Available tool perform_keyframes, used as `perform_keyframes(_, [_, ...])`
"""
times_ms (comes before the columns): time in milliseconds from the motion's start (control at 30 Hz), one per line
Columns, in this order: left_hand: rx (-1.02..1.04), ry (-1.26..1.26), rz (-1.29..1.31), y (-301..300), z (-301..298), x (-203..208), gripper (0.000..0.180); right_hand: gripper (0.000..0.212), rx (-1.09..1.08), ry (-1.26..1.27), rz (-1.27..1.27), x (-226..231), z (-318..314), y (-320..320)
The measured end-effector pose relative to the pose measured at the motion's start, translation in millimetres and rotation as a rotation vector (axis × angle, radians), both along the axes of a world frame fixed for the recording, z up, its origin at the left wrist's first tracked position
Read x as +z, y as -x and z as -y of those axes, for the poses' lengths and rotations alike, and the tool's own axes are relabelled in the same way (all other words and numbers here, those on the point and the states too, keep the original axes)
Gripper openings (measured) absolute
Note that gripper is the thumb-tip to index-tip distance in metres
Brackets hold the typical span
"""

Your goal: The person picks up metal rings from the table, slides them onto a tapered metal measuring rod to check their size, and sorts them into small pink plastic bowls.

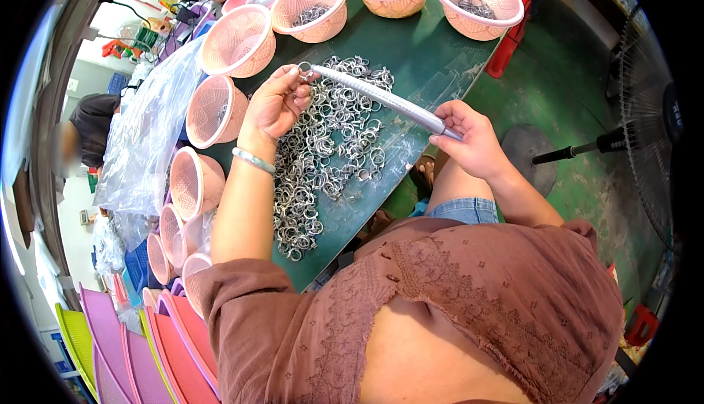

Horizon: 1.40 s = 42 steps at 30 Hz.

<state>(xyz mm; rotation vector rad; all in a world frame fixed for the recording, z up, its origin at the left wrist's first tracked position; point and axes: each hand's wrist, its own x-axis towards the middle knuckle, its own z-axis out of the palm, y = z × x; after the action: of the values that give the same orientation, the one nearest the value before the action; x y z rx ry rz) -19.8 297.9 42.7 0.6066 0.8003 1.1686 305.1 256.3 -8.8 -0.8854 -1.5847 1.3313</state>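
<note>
Your left hand (275,107) pinches a small metal ring (305,64) at the thin tip of the tapered metal rod (381,97), and your right hand (473,140) wraps the rod's thicker end. The rod slants from far left to near right, above the green tabletop (433,59) with its heap of rings (330,136). Pink baskets (331,24) line the far and left sides.

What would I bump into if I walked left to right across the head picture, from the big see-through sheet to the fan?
Clear plastic sheet → pink basket → left-hand fingers → grey tapered rod → right-hand fingers → black fan.
</note>
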Motion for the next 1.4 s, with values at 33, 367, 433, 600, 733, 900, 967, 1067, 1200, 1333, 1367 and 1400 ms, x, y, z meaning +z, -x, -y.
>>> perform_keyframes(33, [0.004, -0.023, 0.001, -2, 3, 0, 0.007, 0.025, 0.0, 0.003, -0.002, 3, 1, 1])
perform_keyframes(367, [-0.04, -0.269, -0.371, -66, 43, 12, 0.054, 0.025, -0.049, -0.263, 0.18, 16, 8, 13])
perform_keyframes(433, [-0.061, -0.236, -0.349, -76, 52, 8, 0.05, 0.025, -0.069, -0.35, 0.197, 27, 11, 21])
perform_keyframes(600, [-0.092, -0.279, -0.239, -69, 64, 2, 0.036, 0.026, -0.168, -0.611, 0.179, 30, 14, 32])
perform_keyframes(733, [-0.047, -0.435, -0.297, -70, 73, 3, 0.037, 0.032, -0.192, -0.773, 0.277, 30, 16, 32])
perform_keyframes(900, [-0.058, -0.454, -0.352, -64, 81, 2, 0.034, 0.037, -0.21, -0.898, 0.296, 30, 18, 33])
perform_keyframes(967, [-0.04, -0.452, -0.361, -64, 83, 3, 0.033, 0.037, -0.215, -0.923, 0.298, 30, 18, 34])
perform_keyframes(1067, [-0.038, -0.457, -0.397, -64, 85, 6, 0.033, 0.037, -0.226, -0.953, 0.296, 28, 18, 36])
perform_keyframes(1200, [-0.026, -0.486, -0.419, -62, 86, 2, 0.031, 0.037, -0.227, -0.966, 0.305, 28, 19, 37])
perform_keyframes(1333, [-0.03, -0.433, -0.413, -62, 90, 5, 0.031, 0.036, -0.205, -0.95, 0.314, 31, 20, 38])
perform_keyframes(1367, [-0.028, -0.416, -0.403, -62, 91, 6, 0.031, 0.036, -0.202, -0.949, 0.314, 31, 20, 38])
perform_keyframes(1400, [-0.027, -0.413, -0.41, -62, 91, 6, 0.032, 0.036, -0.199, -0.949, 0.313, 31, 20, 38])
